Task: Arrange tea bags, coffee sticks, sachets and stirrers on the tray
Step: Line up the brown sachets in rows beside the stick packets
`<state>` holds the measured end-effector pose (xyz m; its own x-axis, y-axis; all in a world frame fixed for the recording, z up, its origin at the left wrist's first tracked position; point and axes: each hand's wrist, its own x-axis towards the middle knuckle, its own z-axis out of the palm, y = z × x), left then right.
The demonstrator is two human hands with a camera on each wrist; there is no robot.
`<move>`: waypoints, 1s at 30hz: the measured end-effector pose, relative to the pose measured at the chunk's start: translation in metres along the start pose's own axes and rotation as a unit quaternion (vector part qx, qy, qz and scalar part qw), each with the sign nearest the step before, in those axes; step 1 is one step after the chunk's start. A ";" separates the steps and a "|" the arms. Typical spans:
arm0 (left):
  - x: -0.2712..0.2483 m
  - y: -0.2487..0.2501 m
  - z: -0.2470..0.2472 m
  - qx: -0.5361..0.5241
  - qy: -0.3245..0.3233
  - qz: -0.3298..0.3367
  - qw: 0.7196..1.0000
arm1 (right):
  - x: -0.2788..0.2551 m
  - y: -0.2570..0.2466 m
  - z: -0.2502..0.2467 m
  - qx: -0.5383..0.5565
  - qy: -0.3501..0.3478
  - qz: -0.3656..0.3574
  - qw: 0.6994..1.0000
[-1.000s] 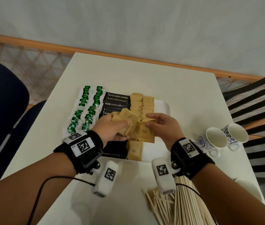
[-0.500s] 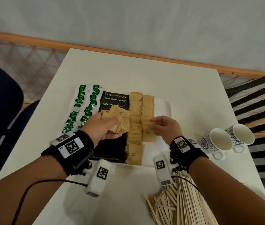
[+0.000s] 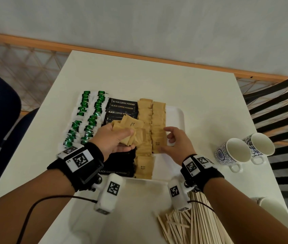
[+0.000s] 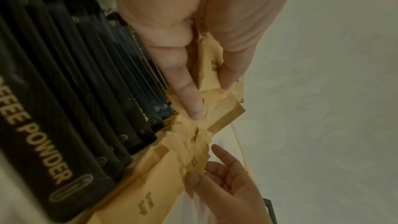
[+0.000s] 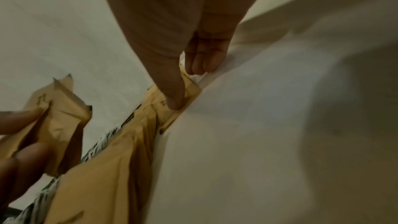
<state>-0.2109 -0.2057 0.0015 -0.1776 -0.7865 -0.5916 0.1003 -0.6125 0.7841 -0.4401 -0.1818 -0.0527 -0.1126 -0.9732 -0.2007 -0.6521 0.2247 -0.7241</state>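
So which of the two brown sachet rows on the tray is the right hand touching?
The right hand touches the right-hand sachet row, the one next to the tray's bare strip. The left-hand row borders the black coffee sticks.

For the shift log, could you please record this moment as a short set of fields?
left hand: grips a bunch of brown sugar sachets
right hand: thumb presses the nearest sachet of the right sachet row
tray: holds tea bags, coffee sticks, sachet rows
stirrers: on the table, off the tray
cups: two, right of the tray
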 end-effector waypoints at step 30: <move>-0.011 -0.006 0.020 -0.009 -0.054 -0.022 0.998 | -0.024 -0.044 -0.017 0.374 -0.131 0.109 0.912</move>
<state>-0.2288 -0.1922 0.0072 -0.2869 -0.7457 -0.6013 0.1067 -0.6487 0.7535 -0.4216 -0.1689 -0.0052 0.0677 -0.8783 -0.4733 0.0685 0.4774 -0.8760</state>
